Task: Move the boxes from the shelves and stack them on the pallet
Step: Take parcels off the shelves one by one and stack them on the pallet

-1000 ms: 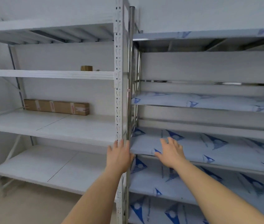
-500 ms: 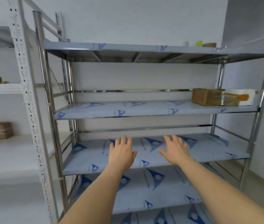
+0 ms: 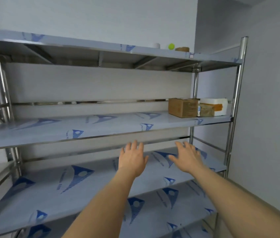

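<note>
Both arms reach toward a steel shelving unit (image 3: 237,107). The left hand (image 3: 132,160) and right hand (image 3: 187,158) hover with fingers spread, holding nothing, over a film-covered shelf (image 3: 67,184). A brown cardboard box (image 3: 182,107) sits one shelf higher at the right end, beside a white box (image 3: 219,107).

Bare forearms, no sleeves, gloves.

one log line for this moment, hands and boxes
left hand: open, empty | right hand: open, empty | brown box, white box: on metal shelf, untouched
</note>
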